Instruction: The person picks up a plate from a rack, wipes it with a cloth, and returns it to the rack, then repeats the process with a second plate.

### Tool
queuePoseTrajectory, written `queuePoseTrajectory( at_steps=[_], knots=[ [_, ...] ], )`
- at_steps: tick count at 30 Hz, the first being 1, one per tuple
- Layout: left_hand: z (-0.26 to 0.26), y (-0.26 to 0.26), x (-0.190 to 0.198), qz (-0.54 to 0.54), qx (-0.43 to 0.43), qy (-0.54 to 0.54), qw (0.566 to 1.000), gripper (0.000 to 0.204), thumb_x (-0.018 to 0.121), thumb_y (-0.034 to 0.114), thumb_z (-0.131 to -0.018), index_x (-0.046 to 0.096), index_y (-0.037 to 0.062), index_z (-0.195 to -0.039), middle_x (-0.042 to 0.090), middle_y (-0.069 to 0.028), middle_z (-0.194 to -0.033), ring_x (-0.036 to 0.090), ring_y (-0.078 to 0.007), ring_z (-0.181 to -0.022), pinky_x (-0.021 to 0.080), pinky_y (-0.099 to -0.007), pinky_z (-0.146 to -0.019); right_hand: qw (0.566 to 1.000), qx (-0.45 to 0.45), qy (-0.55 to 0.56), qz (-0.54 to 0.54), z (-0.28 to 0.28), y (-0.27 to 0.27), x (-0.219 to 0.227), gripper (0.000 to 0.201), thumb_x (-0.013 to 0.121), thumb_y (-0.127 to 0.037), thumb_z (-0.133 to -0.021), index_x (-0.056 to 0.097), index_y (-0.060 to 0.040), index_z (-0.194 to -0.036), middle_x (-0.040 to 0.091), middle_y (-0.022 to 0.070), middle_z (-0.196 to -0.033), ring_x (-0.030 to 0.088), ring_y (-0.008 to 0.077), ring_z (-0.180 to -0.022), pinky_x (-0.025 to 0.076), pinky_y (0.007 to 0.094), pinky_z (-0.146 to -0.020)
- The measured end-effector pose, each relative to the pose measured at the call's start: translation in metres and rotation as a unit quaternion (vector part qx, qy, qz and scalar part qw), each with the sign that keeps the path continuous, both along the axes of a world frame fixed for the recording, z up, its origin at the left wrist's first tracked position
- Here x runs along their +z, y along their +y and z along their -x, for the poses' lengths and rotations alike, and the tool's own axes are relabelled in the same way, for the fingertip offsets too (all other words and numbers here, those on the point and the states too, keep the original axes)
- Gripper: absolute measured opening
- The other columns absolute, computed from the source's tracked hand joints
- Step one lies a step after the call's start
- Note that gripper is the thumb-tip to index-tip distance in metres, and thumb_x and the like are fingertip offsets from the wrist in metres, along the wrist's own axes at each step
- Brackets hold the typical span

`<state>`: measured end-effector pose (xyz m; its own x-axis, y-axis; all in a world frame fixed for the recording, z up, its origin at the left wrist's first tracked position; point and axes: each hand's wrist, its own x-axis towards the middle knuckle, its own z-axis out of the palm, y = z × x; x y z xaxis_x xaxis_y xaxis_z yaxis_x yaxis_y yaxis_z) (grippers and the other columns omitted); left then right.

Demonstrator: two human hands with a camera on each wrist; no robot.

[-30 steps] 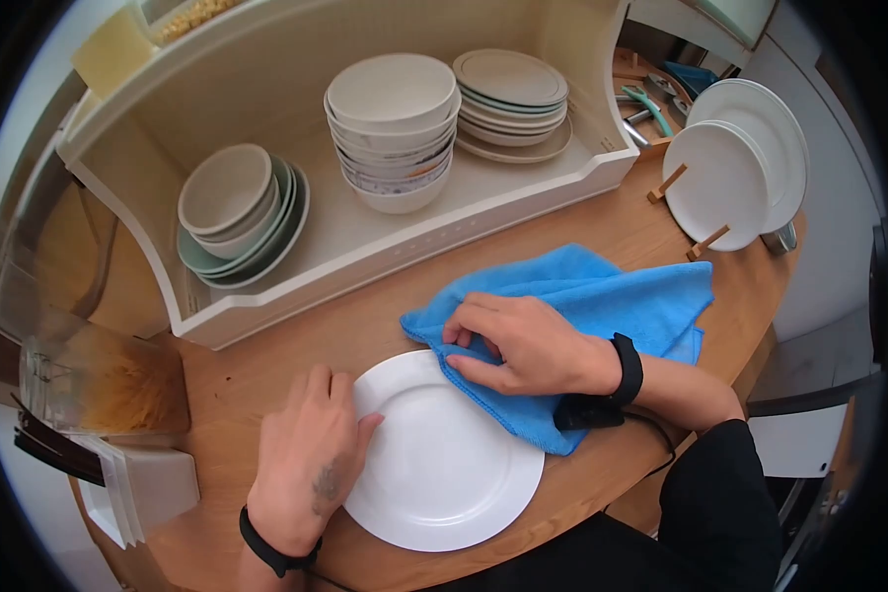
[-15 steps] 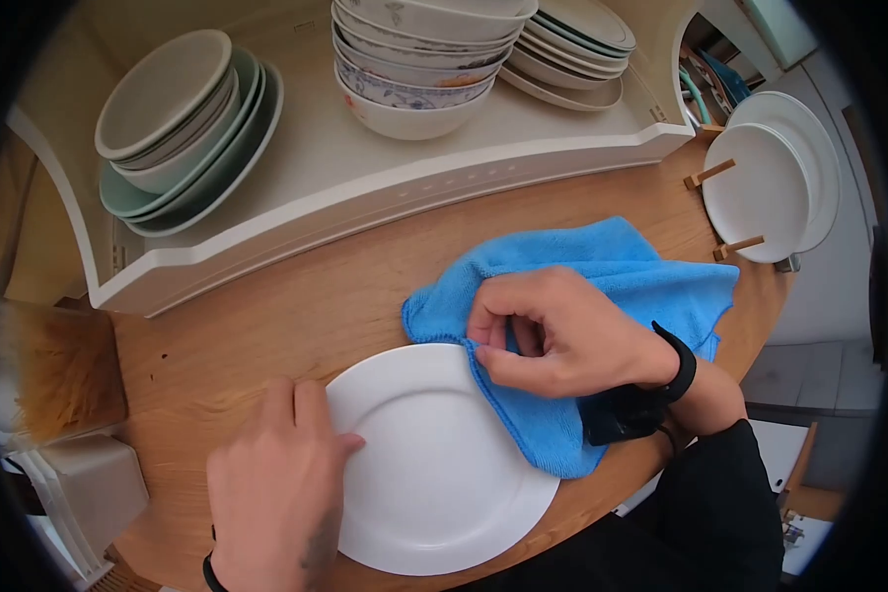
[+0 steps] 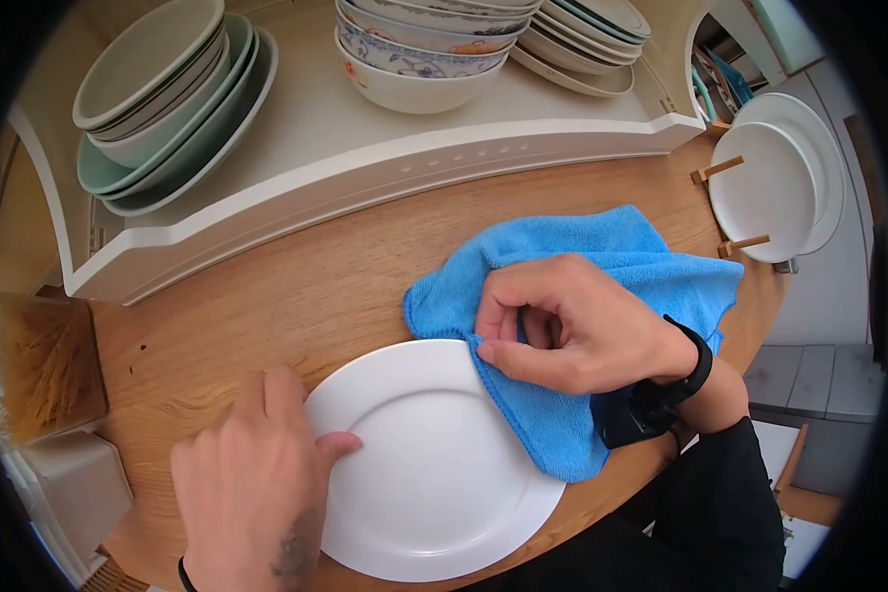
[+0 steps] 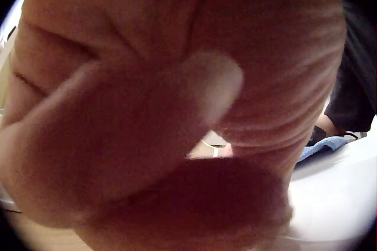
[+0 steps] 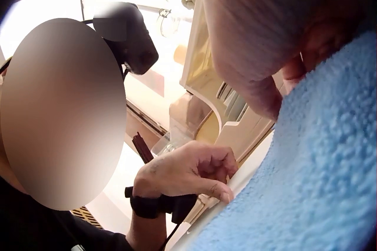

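Observation:
A white plate (image 3: 424,464) lies on the wooden table, its right part under the edge of a blue cloth (image 3: 582,247). The right hand (image 3: 582,326) pinches the cloth's edge between thumb and fingers at the plate's upper right rim. At the plate's left rim, the left hand (image 3: 257,474) has its thumb over the rim and its fingers curled down beside it. In the right wrist view the left hand (image 5: 182,171) holds the plate's edge, and the blue cloth (image 5: 318,157) fills the lower right. Curled fingers of the left hand (image 4: 153,110) fill the left wrist view.
Behind the plate stands a cream rack (image 3: 395,178) with stacked bowls (image 3: 424,69) and plates. More white plates (image 3: 765,192) stand upright in a wooden holder at the right. A container of pasta (image 3: 44,365) and white bins (image 3: 74,493) are at the left.
The head view has moved closer and tilted down. The left hand has shifted left and down with the plate's rim; the right hand's fingers have closed on the cloth's edge.

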<state>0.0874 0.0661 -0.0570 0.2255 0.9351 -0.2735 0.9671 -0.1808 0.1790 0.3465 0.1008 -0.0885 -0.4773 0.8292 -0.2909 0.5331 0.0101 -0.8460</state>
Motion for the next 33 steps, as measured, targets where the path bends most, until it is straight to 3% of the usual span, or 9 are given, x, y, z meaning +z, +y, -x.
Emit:
queuePoseTrajectory(
  at_steps=[2, 4, 5, 11, 13, 23, 26, 28, 33],
  knots=[
    [0.000, 0.000, 0.000, 0.002, -0.003, -0.001, 1.000, 0.046, 0.086, 0.036, -0.072, 0.057, 0.0062, -0.093, 0.067, -0.0124, -0.083, 0.065, -0.0361, -0.076, 0.046, -0.0456, -0.064, 1.000, 0.006, -0.007, 0.008, -0.001, 0.001, 0.004, 0.009, 0.071, -0.008, -0.085, 0.067, -0.0021, -0.091, 0.062, -0.0013, -0.072, 0.052, 0.0033, -0.056, 0.039, 0.0221, -0.048],
    [0.001, 0.000, -0.002, -0.005, -0.008, -0.007, 1.000, 0.046, 0.086, 0.036, -0.073, 0.057, 0.0062, -0.093, 0.067, -0.0122, -0.082, 0.065, -0.0360, -0.076, 0.045, -0.0457, -0.064, 0.997, -0.004, -0.009, 0.075, -0.001, 0.002, 0.010, 0.015, 0.068, -0.014, -0.079, 0.065, -0.0003, -0.085, 0.065, 0.0091, -0.073, 0.060, 0.0191, -0.062, 0.047, 0.0331, -0.057],
    [0.001, 0.000, -0.003, -0.011, -0.012, -0.011, 1.000, 0.047, 0.086, 0.036, -0.073, 0.057, 0.0062, -0.093, 0.067, -0.0121, -0.082, 0.065, -0.0359, -0.076, 0.045, -0.0458, -0.064, 0.997, -0.005, -0.009, 0.076, -0.002, 0.001, 0.009, 0.015, 0.068, -0.014, -0.079, 0.065, -0.0003, -0.085, 0.065, 0.0091, -0.073, 0.060, 0.0191, -0.062, 0.047, 0.0331, -0.057],
    [0.001, 0.001, -0.002, -0.002, -0.005, -0.018, 1.000, 0.048, 0.086, 0.036, -0.072, 0.056, 0.0062, -0.093, 0.066, -0.0122, -0.082, 0.065, -0.0362, -0.076, 0.045, -0.0462, -0.063, 0.994, -0.028, -0.012, 0.105, 0.000, 0.001, 0.012, 0.016, 0.067, -0.013, -0.078, 0.065, 0.0003, -0.086, 0.065, 0.0094, -0.072, 0.060, 0.0189, -0.062, 0.047, 0.0322, -0.057],
    [0.001, 0.001, -0.002, 0.002, -0.003, -0.019, 1.000, 0.047, 0.086, 0.037, -0.073, 0.056, 0.0062, -0.094, 0.066, -0.0122, -0.082, 0.065, -0.0362, -0.076, 0.045, -0.0461, -0.063, 0.997, -0.002, -0.024, 0.069, -0.003, -0.001, 0.010, 0.009, 0.069, -0.007, -0.080, 0.069, -0.0001, -0.087, 0.064, 0.0010, -0.067, 0.054, 0.0060, -0.052, 0.040, 0.0229, -0.047],
    [-0.001, -0.002, -0.004, -0.003, -0.004, -0.015, 1.000, 0.045, 0.083, 0.036, -0.075, 0.055, 0.0063, -0.095, 0.065, -0.0132, -0.084, 0.063, -0.0378, -0.080, 0.044, -0.0468, -0.067, 0.996, 0.051, -0.064, 0.044, -0.006, -0.005, 0.013, 0.010, 0.071, -0.007, -0.081, 0.067, -0.0002, -0.076, 0.061, 0.0022, -0.060, 0.053, 0.0084, -0.047, 0.037, 0.0250, -0.044],
    [-0.001, -0.001, -0.002, 0.007, -0.002, -0.021, 1.000, 0.045, 0.083, 0.035, -0.075, 0.055, 0.0060, -0.095, 0.065, -0.0141, -0.085, 0.063, -0.0383, -0.080, 0.044, -0.0470, -0.068, 0.992, -0.006, -0.075, 0.097, -0.001, -0.005, 0.017, 0.018, 0.066, -0.013, -0.079, 0.060, -0.0001, -0.068, 0.057, 0.0067, -0.055, 0.054, 0.0181, -0.050, 0.042, 0.0325, -0.050],
    [-0.002, -0.002, -0.002, 0.005, -0.003, -0.022, 1.000, 0.045, 0.083, 0.034, -0.075, 0.055, 0.0057, -0.095, 0.065, -0.0144, -0.085, 0.063, -0.0385, -0.080, 0.044, -0.0470, -0.068, 0.996, 0.006, -0.061, 0.068, -0.003, -0.007, 0.013, 0.016, 0.071, -0.008, -0.084, 0.062, -0.0019, -0.072, 0.058, -0.0019, -0.057, 0.049, 0.0032, -0.047, 0.034, 0.0229, -0.044],
    [-0.003, -0.003, -0.003, -0.008, -0.007, -0.020, 1.000, 0.044, 0.084, 0.032, -0.076, 0.055, 0.0049, -0.095, 0.065, -0.0152, -0.085, 0.063, -0.0390, -0.081, 0.044, -0.0471, -0.069, 0.997, -0.002, -0.055, 0.062, -0.002, -0.009, 0.013, 0.017, 0.072, -0.008, -0.086, 0.062, -0.0019, -0.073, 0.057, -0.0032, -0.056, 0.048, 0.0027, -0.047, 0.034, 0.0229, -0.044]
  ],
)
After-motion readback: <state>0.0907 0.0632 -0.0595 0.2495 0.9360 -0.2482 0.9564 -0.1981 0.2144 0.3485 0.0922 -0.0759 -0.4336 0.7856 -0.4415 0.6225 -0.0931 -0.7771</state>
